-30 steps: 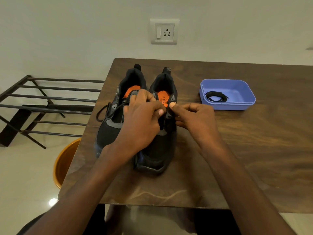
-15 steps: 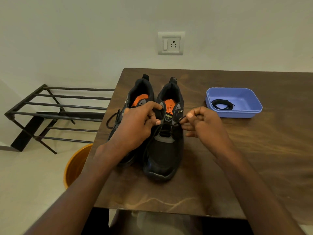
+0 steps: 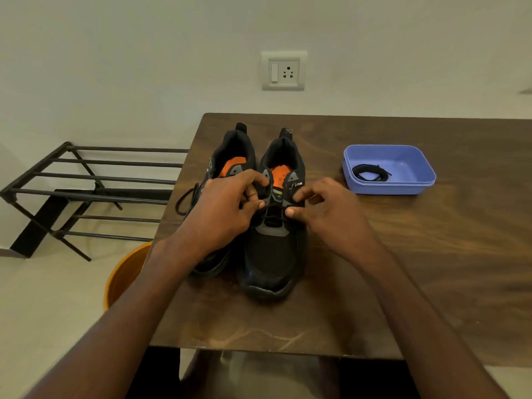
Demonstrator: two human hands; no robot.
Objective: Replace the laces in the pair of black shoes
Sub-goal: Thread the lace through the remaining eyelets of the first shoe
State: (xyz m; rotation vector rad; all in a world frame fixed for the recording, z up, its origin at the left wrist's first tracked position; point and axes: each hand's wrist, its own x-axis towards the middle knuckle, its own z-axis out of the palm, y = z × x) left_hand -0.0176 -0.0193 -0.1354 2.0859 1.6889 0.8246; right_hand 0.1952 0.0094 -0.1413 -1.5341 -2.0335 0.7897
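Two black shoes with orange insoles stand side by side on the wooden table [image 3: 403,269], toes toward me. The right shoe [image 3: 273,254] has a black lace [image 3: 273,210] running across its eyelets. My left hand [image 3: 227,211] pinches the lace's left side and covers part of the left shoe [image 3: 230,151]. My right hand [image 3: 325,214] pinches the lace's right side at the eyelets. A loose lace loop [image 3: 185,198] hangs off the left shoe's outer side.
A blue plastic tray [image 3: 414,168] at the right holds a coiled black lace [image 3: 370,172]. Left of the table stand a black metal rack [image 3: 86,191] and an orange bucket [image 3: 123,272] on the floor. A wall socket [image 3: 283,71] is behind.
Both hands have slid from the shoe's tongue area down to lower eyelets and now hold the lace stretched across. My view has shifted slightly.
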